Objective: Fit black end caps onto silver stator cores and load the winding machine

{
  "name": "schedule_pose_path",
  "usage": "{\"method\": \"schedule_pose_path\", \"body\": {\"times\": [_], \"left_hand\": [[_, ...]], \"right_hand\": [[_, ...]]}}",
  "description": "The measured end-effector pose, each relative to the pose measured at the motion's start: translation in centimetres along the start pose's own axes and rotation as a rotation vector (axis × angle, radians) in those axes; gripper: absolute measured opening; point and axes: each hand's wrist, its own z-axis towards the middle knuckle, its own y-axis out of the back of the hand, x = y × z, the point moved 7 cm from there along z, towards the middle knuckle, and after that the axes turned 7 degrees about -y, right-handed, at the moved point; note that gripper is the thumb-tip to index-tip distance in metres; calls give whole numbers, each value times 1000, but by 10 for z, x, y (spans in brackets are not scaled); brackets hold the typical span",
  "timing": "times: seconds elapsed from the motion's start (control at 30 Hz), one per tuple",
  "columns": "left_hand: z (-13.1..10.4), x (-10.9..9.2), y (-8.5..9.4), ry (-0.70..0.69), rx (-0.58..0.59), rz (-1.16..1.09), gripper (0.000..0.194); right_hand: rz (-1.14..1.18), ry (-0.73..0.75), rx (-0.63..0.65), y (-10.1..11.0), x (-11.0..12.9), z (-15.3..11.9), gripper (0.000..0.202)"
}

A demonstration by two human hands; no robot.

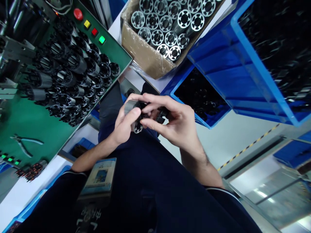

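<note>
Gripping a grey cylinder (pixel 130 106) near the middle of the frame, my left hand (pixel 122 124) has its fingers clamped around the metal, the thumb lying along the side that faces a black end. Just below that thumb shows a slotted metal ring (pixel 138 128); I cannot tell whether it belongs to the same cylinder. My right hand (pixel 181 121) is just right of it, thumb and foremost fingertips a little apart and reaching to the black end, though blur hides whether they touch it. Its other fingers are curled around a black piece (pixel 162 115), near my palm.

At the upper left, a green surface (pixel 14 123) carries a crowd of grey cylinders with black ends (pixel 73 69), most standing close together. Beyond them, along the upper edge, sit a big red button (pixel 78 14) and smaller yellow, red and lit green ones. Pliers (pixel 24 142) with pale handles lie spread toward the lower left, above some coppery parts (pixel 32 170). At the top centre, a cardboard box (pixel 143 55) holds bare slotted cylinders (pixel 166 23) packed upright. Blue crates (pixel 213 77) with dark contents fill the upper right, and black-and-yellow tape (pixel 247 147) crosses the floor at the right.
</note>
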Motion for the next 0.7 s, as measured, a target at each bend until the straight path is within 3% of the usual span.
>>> {"method": "schedule_pose_path", "body": {"times": [0.13,0.2,0.3,0.43,0.6,0.7], "left_hand": [[3,5,-7,140,-61,-165,50],[3,3,-8,166,-103,-172,54],[-1,5,-9,194,-158,-128,58],[-7,9,-14,198,-180,-76,59],[0,2,-16,156,-161,-100,47],[7,-4,-18,206,-128,-154,45]], "right_hand": [[-134,137,-165,7,13,-1,37],[-201,190,-202,5,13,-3,39],[-220,193,-188,-1,2,-3,46],[-168,160,-178,-7,-8,-2,30],[-160,162,-165,-1,6,0,9],[10,106,-228,14,13,-3,42]]}}
